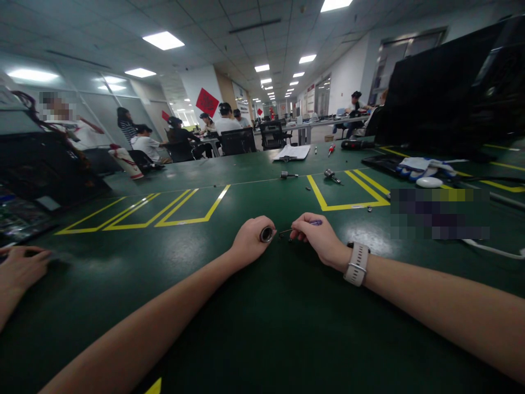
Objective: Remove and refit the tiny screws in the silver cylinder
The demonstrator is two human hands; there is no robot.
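Showing a round, open mouth with a shiny metal rim, a hollow grey metal cylinder (266,235) sits in the left hand (248,238), above the middle of the green desk (262,306), well short of its far edge. The opening looks dark inside and faces back toward the wearer; fingers hide the rest of the body. The left hand is curled closed around it, knuckles up, its forearm slanting in from the desk's near left corner.

The right hand (320,236) pinches a thin tool with a purple handle (315,222) between thumb and forefinger, the slim shaft pointing toward the cylinder, apart from it. Its other fingers bend under, close to the desk, and the forearm comes in from the near right corner, a watch with a pale beige strap (356,265) around the wrist. Small dark pieces (281,235) show between the two hands, too tiny to identify. Toward the desk's far edge lie a slim metal part with a knurled head (289,175) and a thicker metal part with a tapered shaft (331,175).
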